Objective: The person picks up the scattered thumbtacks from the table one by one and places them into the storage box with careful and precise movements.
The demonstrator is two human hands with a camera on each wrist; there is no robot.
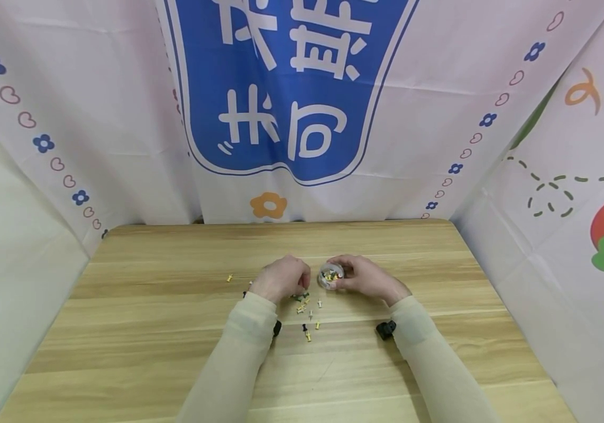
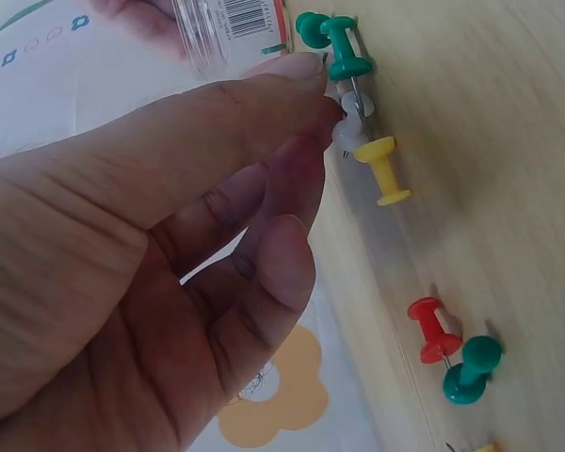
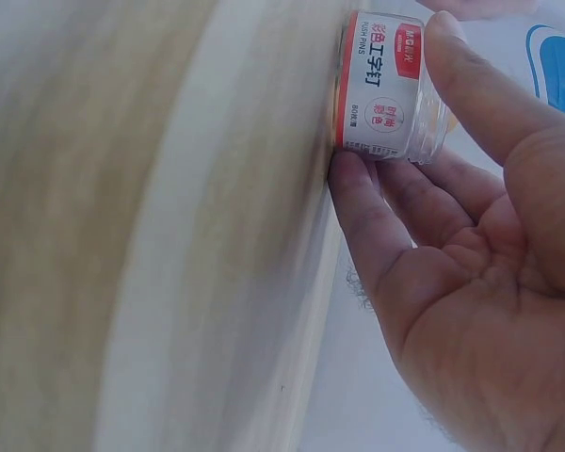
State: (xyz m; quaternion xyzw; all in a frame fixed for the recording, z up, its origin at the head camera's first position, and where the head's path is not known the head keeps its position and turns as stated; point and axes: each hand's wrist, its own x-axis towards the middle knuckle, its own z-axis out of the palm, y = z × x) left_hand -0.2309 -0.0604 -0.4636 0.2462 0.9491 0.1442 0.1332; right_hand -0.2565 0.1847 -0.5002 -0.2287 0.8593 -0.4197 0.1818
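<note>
A small clear jar of push pins [image 3: 381, 89] with a printed label stands on the table, pins showing inside from the head view. My right hand [image 1: 362, 277] holds it, thumb on the upper side and fingers around the base. Just left of the jar, my left hand [image 1: 283, 279] reaches down to loose pins, thumb and index finger close together. At those fingertips lie a green push pin [image 2: 348, 49], a white push pin [image 2: 353, 122] and a yellow push pin [image 2: 383, 171]. I cannot tell whether the left fingertips pinch a pin.
More loose pins lie toward the near side, among them a dark pin [image 1: 304, 327]. A yellow pin [image 1: 230, 278] sits apart on the left. In the left wrist view a red pin [image 2: 433, 330] lies against a green one. Printed cloth [image 1: 122, 117] hangs behind the wooden table [image 1: 148, 364].
</note>
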